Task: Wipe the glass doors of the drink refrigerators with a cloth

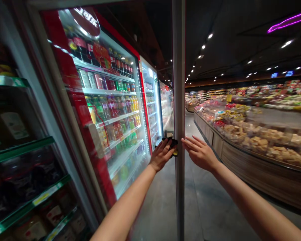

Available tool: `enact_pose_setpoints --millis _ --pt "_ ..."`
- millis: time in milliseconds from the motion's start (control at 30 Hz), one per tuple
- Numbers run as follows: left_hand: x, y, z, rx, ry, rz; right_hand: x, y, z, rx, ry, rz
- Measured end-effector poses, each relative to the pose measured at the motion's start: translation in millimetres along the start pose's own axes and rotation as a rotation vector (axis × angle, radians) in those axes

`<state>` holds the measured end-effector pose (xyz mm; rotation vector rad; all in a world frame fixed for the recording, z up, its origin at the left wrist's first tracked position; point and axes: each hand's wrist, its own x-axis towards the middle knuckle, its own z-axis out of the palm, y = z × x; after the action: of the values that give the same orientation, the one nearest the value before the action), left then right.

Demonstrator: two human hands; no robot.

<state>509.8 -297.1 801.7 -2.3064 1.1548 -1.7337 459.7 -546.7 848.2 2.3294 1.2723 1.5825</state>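
Note:
A tall glass door (150, 204) with a grey upright edge frame (180, 187) stands swung out in front of me. My left hand (162, 154) lies against the glass close to that frame, its fingers over a crumpled black thing with a yellow patch (175, 147), which looks like a cloth. Part of it is hidden under the fingers. On the other side of the frame, my right hand (199, 152) is open and flat, fingers stretched, fingertips at the frame's edge. Whether they touch it I cannot tell.
Left of the door are dark shelves with green edge strips (43, 197) and packed goods. Through or in the glass shows a red drinks fridge (110, 100) full of bottles. A curved wooden display counter (240, 167) heaped with packaged food runs along the right, beside a grey floor (198, 201).

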Motion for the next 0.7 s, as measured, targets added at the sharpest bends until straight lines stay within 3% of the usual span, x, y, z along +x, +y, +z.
enact_pose_setpoints --millis 133,200,267,367,433,500,600,700 --pt "41 -12 -5.6 -0.023 -0.031 -0.211 7 2 -8 0.022 0.050 0.118" --pt "46 -5 -1.7 0.006 -0.033 -0.282 9 -3 -7 0.046 0.108 0.181" --pt "26 14 6.2 0.059 -0.050 -0.252 10 -12 -2 0.077 0.149 0.222" --pt "-25 41 16.2 0.140 -0.058 -0.130 7 -27 8 0.123 0.151 0.231" --pt "-45 41 15.3 0.117 -0.106 -0.021 5 -34 14 0.142 0.137 0.208" --pt "-44 24 7.0 0.060 -0.129 0.019 4 -37 16 0.155 0.133 0.196" --pt "-19 -9 -11.3 0.024 -0.055 -0.196 4 -37 15 0.190 0.159 0.223" --pt "-12 -13 -17.5 0.058 0.046 -0.475 4 -41 15 0.235 0.197 0.257"
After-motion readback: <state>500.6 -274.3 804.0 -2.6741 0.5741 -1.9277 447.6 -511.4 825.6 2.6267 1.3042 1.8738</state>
